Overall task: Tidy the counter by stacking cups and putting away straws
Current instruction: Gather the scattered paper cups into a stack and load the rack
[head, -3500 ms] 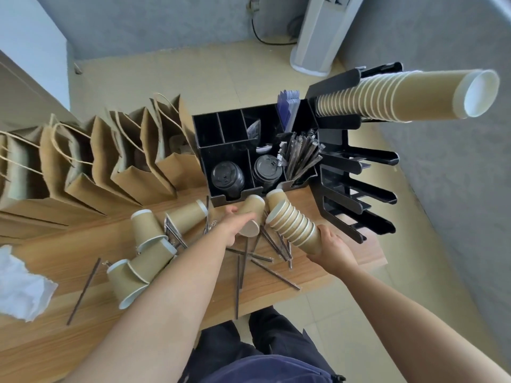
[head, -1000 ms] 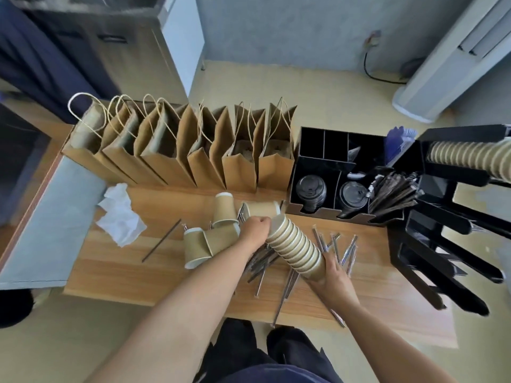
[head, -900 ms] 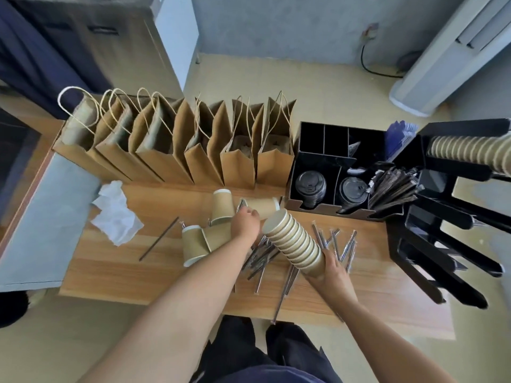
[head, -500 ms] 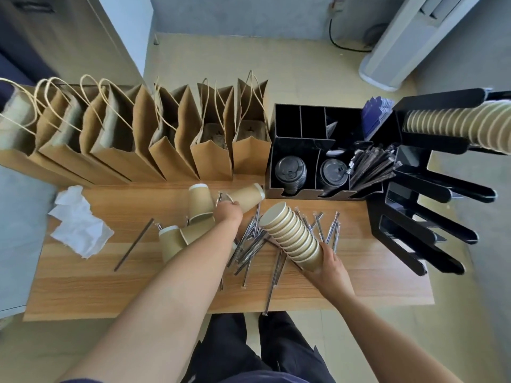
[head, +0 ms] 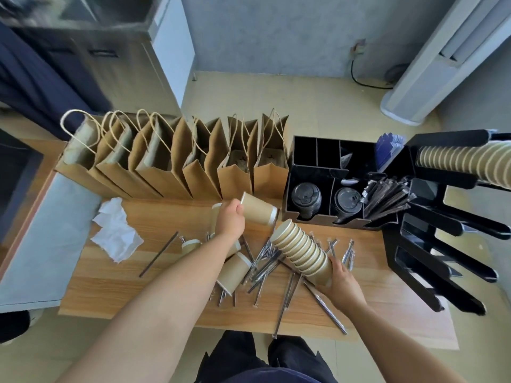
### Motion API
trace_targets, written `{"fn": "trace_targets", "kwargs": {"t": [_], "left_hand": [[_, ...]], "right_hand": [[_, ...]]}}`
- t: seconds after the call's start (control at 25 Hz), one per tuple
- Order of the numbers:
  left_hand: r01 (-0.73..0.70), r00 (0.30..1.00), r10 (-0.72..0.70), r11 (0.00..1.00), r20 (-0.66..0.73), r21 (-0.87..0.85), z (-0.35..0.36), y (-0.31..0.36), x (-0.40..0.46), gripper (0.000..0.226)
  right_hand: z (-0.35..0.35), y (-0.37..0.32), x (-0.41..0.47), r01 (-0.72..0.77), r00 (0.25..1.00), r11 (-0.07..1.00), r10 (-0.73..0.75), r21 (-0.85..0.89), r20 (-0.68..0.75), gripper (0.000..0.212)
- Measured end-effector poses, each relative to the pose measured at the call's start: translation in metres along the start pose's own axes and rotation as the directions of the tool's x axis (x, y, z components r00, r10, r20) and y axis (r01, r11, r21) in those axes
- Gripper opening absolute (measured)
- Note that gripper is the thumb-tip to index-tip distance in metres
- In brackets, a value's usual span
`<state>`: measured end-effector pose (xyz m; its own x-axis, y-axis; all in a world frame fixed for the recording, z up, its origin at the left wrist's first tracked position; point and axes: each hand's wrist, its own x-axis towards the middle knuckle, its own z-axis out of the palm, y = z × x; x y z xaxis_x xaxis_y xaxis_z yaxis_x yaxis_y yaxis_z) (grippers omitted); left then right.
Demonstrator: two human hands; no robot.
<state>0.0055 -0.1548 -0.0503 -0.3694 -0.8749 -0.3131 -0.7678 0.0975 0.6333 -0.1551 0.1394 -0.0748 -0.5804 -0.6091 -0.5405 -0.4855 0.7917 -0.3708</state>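
Observation:
My right hand [head: 341, 280] grips the base of a tilted stack of nested kraft paper cups [head: 300, 248] above the wooden counter [head: 116, 294]. My left hand [head: 229, 219] holds a single kraft cup [head: 258, 208] on its side, its white rim pointing right, just up and left of the stack's open end. More loose cups lie on the counter: one [head: 233, 272] beside my left forearm, another [head: 190, 244] partly hidden behind it. Several wrapped straws [head: 265, 268] lie scattered under and around the stack, and one straw [head: 159, 254] lies apart at the left.
A black organiser [head: 329, 167] at the back right holds lids and wrapped straws [head: 387, 194]. A black cup rack [head: 442, 244] with a long cup stack [head: 464, 161] stands at the right edge. Paper bags [head: 177, 161] line the back. A crumpled tissue [head: 116, 230] lies left.
My left hand has lifted one loose cup off the counter and turned it toward the stack's mouth. My right hand keeps holding the stack in the same place.

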Motion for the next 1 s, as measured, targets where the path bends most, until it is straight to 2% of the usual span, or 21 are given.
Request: {"fn": "trace_targets", "kwargs": {"t": [0.2, 0.32, 0.52, 0.56, 0.6, 0.64, 0.68, 0.72, 0.76, 0.8, 0.84, 0.88, 1.0], "left_hand": [[-0.105, 0.988, 0.105, 0.994, 0.118, -0.006, -0.003, -0.008, -0.015, 0.031], [-0.159, 0.972, 0.161, 0.987, 0.173, -0.025, 0.003, -0.007, -0.030, 0.026], [-0.223, 0.961, 0.218, 0.975, 0.171, 0.009, -0.003, -0.015, -0.043, 0.026], [-0.186, 0.971, 0.181, 0.982, 0.158, 0.021, -0.003, -0.019, -0.041, 0.030], [-0.084, 0.988, 0.084, 0.996, 0.132, -0.005, -0.002, -0.024, -0.037, 0.035], [0.088, 0.992, -0.077, 0.991, 0.104, -0.097, -0.001, -0.029, -0.032, 0.039], [0.311, 0.950, -0.292, 0.916, 0.112, -0.253, 0.002, -0.034, -0.025, 0.040], [0.520, 0.851, -0.488, 0.728, 0.195, -0.447, 0.005, -0.039, -0.019, 0.035], [0.644, 0.739, -0.591, 0.478, 0.323, -0.597, 0.009, -0.044, -0.012, 0.026], [0.677, 0.661, -0.618, 0.247, 0.426, -0.693, 0.011, -0.049, -0.007, 0.017], [0.665, 0.627, -0.622, 0.115, 0.469, -0.738, 0.014, -0.053, -0.003, 0.012], [0.657, 0.615, -0.619, 0.058, 0.489, -0.752, 0.014, -0.052, 0.000, 0.014], [0.617, 0.589, -0.648, -0.025, 0.482, -0.787, 0.019, -0.053, 0.013, 0.029]], "right_hand": [[-0.004, -0.026, 0.019, 0.057, 0.998, 0.997, -0.055, -0.053, 0.038, 0.094], [0.001, -0.046, 0.028, 0.123, 0.991, 0.990, -0.119, -0.070, 0.054, 0.089], [0.009, -0.053, 0.031, 0.120, 0.992, 0.988, -0.115, -0.097, 0.054, 0.086], [0.009, -0.052, 0.031, 0.116, 0.992, 0.988, -0.111, -0.099, 0.055, 0.086], [0.010, -0.051, 0.030, 0.111, 0.993, 0.989, -0.107, -0.094, 0.052, 0.085], [0.010, -0.052, 0.029, 0.105, 0.994, 0.991, -0.102, -0.084, 0.048, 0.084], [0.011, -0.052, 0.027, 0.100, 0.994, 0.992, -0.097, -0.074, 0.043, 0.084], [0.012, -0.053, 0.025, 0.098, 0.995, 0.993, -0.095, -0.069, 0.036, 0.084], [0.013, -0.052, 0.024, 0.090, 0.996, 0.994, -0.088, -0.060, 0.033, 0.084], [0.014, -0.051, 0.022, 0.076, 0.997, 0.996, -0.074, -0.048, 0.032, 0.084], [0.015, -0.051, 0.021, 0.063, 0.998, 0.997, -0.062, -0.037, 0.032, 0.083], [0.016, -0.049, 0.019, 0.051, 0.998, 0.998, -0.050, -0.028, 0.029, 0.083], [0.023, -0.045, 0.014, 0.020, 1.000, 1.000, -0.020, -0.006, 0.018, 0.082]]}}
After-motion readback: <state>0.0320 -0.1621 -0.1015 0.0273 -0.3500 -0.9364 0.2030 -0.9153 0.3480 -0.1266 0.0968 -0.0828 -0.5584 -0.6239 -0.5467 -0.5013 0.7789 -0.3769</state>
